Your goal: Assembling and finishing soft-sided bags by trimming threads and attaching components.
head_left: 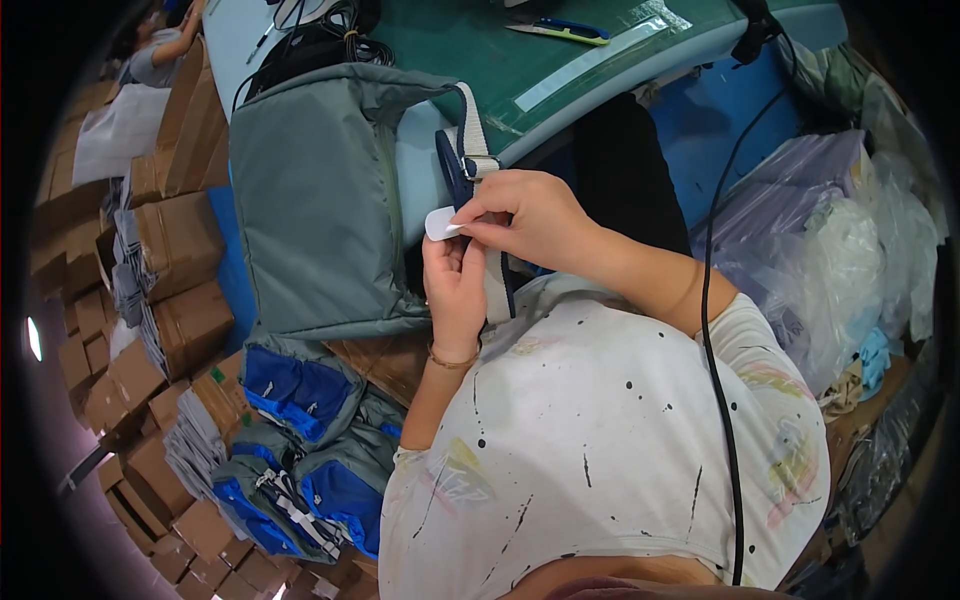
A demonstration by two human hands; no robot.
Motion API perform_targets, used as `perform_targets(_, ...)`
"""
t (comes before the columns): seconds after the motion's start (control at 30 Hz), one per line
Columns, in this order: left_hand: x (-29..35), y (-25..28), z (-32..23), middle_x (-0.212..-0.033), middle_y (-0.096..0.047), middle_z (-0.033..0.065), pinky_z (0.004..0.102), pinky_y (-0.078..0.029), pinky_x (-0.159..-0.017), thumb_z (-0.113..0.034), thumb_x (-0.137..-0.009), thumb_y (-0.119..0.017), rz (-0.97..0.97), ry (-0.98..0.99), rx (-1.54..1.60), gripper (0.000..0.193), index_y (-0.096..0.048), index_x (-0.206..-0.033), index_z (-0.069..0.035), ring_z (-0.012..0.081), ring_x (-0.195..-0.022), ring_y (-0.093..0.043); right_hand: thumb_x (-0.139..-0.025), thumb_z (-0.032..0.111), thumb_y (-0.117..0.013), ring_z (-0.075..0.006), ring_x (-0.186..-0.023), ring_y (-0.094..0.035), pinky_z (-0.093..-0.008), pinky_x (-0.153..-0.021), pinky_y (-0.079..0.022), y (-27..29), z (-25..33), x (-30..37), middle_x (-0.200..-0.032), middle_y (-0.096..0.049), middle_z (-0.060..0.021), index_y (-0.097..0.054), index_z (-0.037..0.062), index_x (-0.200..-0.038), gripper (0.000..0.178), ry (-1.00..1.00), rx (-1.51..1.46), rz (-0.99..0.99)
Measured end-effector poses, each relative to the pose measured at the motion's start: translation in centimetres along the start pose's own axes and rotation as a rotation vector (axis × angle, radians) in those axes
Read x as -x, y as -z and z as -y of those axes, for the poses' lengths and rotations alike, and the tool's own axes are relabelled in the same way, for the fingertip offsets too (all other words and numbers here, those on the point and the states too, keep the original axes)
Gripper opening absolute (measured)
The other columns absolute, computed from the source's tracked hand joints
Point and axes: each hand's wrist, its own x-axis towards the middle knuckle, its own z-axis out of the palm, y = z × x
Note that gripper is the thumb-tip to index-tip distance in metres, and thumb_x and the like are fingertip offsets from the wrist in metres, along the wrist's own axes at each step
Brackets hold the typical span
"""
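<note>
Pinched between your right hand (525, 218) and left hand (455, 285) is a white tag (440, 223), seemingly on the strap (475, 135) beside the grey bag (320, 200).

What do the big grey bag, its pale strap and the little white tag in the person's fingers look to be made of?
The grey padded bag looks like matte woven fabric, likely nylon or polyester: soft puffed panels, stitched seams. The off-white strap seems flat woven webbing, dull. The small white tag, pinched between left hand and right hand, looks like smooth paper or thin plastic; I cannot tell which.
</note>
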Motion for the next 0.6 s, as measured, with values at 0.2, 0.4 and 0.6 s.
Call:
perform_targets(0.2,-0.1,0.1,-0.3,-0.116,-0.055,0.0100,0.0276,-0.042,-0.092,-0.008,-0.098,-0.044,-0.043,-0.064,-0.125,0.027,-0.045,-0.123,0.002,0.0151,-0.106,-0.053,-0.075,0.017,-0.074,-0.0181,-0.063,-0.060,-0.0281,-0.054,-0.046,-0.4,0.6,-0.6,-0.073,-0.062,-0.0030,-0.074,0.0124,-0.087,0.013,0.088,0.130,-0.034)
perform_targets(0.4,-0.2,1.1,1.3,-0.107,-0.057,0.0111,0.0298,-0.042,-0.085,-0.012,-0.099,-0.042,-0.113,-0.168,-0.235,0.022,-0.053,-0.111,0.002,0.0201,-0.094,-0.055,-0.076,0.016,-0.071,-0.0179,-0.062,-0.060,-0.0287,-0.053,-0.046,-0.6,0.6,-0.3,-0.071,-0.062,-0.0031,-0.072,0.0106,-0.082,0.008,0.058,0.128,-0.061)
perform_targets(0.6,0.1,0.9,0.9,-0.100,-0.058,0.0146,0.0323,-0.044,-0.079,-0.009,-0.096,-0.047,-0.194,-0.271,-0.445,0.018,-0.057,-0.104,0.003,0.0270,-0.089,-0.056,-0.077,0.019,-0.070,-0.0187,-0.061,-0.060,-0.0293,-0.054,-0.047,-0.7,1.1,-0.4,-0.070,-0.062,-0.0035,-0.071,0.0091,-0.080,0.010,0.029,0.144,-0.050)
